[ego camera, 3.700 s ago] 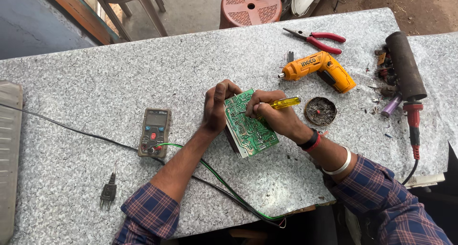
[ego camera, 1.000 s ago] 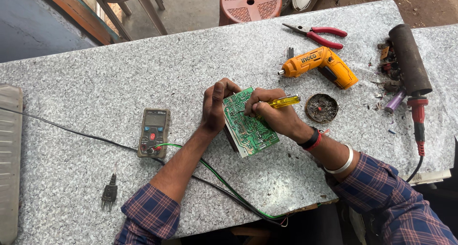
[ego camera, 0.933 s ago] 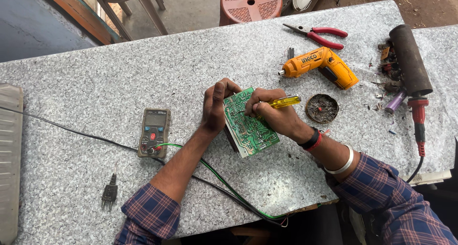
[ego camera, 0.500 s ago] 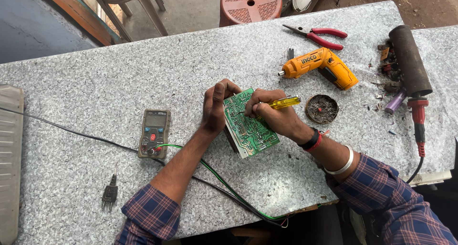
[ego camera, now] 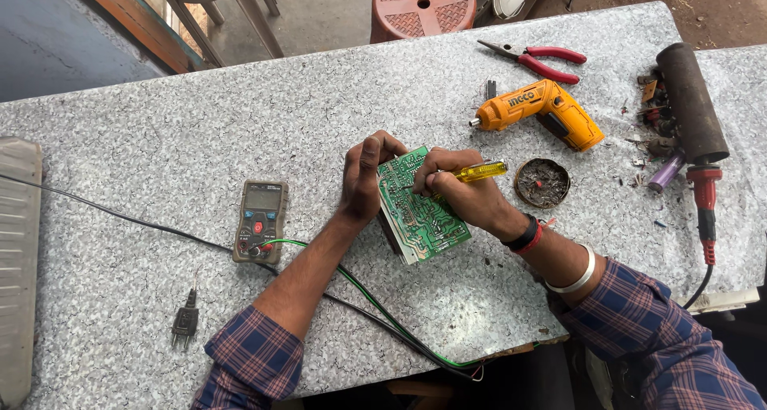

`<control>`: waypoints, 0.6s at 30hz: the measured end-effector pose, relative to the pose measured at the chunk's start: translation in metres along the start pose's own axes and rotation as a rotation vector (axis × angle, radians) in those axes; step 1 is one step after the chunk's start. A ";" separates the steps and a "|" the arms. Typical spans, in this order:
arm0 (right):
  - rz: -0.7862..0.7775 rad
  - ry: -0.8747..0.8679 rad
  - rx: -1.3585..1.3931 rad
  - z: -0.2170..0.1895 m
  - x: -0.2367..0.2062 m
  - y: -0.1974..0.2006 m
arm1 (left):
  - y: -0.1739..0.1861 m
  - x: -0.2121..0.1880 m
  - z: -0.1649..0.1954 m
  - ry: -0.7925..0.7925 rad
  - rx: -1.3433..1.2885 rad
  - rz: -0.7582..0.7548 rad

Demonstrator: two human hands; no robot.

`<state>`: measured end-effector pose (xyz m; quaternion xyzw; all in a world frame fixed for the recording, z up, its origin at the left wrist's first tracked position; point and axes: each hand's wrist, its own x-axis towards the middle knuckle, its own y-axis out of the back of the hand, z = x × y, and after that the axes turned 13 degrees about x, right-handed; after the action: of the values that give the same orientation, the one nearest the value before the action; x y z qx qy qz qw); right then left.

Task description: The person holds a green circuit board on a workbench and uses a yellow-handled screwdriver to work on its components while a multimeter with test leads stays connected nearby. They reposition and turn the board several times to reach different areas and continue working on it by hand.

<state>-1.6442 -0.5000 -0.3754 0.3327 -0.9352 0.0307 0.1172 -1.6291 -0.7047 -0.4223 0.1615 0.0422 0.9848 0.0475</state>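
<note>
- The left hand (ego camera: 363, 178) grips the left edge of a green circuit board (ego camera: 422, 210); the fingers curl around the top corner, and the palm is pressed on the side of the board.
- The circuit board is near the middle of the grey speckled table (ego camera: 200, 122), tilted, with its solder side turned up to the camera. Its lower edge seems to rest on the table.
- The right hand (ego camera: 459, 190) is closed around a small screwdriver (ego camera: 471, 173) with a yellow see-through handle. The tip points left onto the upper part of the board, but the exact contact place is hidden by the fingers.
- A dark band and a metal bangle are on the right wrist; both sleeves are checked blue and red.
- A multimeter (ego camera: 260, 220) lies flat on the table, left of the left forearm, well apart from the board.
- Green and black wires (ego camera: 375, 310) run from the multimeter under the left forearm to the near table edge.
- A black plug (ego camera: 184, 324) lies near the lower left, beside the left elbow.
- An orange electric screwdriver (ego camera: 539, 113) lies beyond the right hand, and red-handled pliers (ego camera: 539, 58) lie further behind it.
- A round dark lid (ego camera: 542, 182) with small bits inside is just right of the yellow handle.
- A soldering iron (ego camera: 703, 194) with a red grip lies at the right edge of the table.
</note>
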 end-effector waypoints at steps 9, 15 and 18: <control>0.004 -0.014 -0.022 -0.001 0.000 0.000 | 0.000 0.000 -0.002 -0.014 0.011 0.007; 0.002 -0.005 -0.013 0.001 0.000 -0.005 | 0.003 -0.004 -0.003 -0.010 0.012 0.000; 0.003 -0.009 -0.015 0.001 0.000 -0.005 | 0.002 -0.005 -0.003 -0.003 0.016 0.005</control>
<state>-1.6411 -0.5038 -0.3767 0.3304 -0.9365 0.0223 0.1152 -1.6260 -0.7078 -0.4267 0.1634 0.0497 0.9843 0.0437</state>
